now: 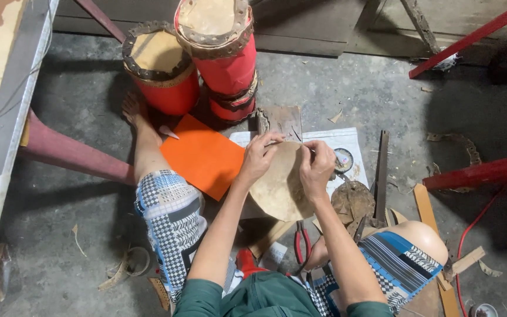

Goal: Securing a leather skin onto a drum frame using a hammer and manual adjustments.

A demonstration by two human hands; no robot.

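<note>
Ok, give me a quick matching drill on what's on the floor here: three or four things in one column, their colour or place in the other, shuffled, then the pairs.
Things:
1. round hide disc
2. flat sheet
3. pliers
4. two drums

Colour or place:
A. red bodies, tan tops, standing beyond the feet
B. tan, held by left hand and right hand
C. orange, lying beside the left leg
D. red handles, on the floor between the knees

Pairs: 1-B, 2-C, 3-D, 4-A

Hide disc [280,185]: tan, matt, leathery, slightly mottled. Orange sheet [203,155]: smooth, matt, paper-like. 2 drums [198,58]: glossy red bodies, rough brown hide rims. Pliers [301,242]: metal, red plastic grips. Floor [77,205]: rough grey concrete. Saw [381,176]: dull metal.
</note>
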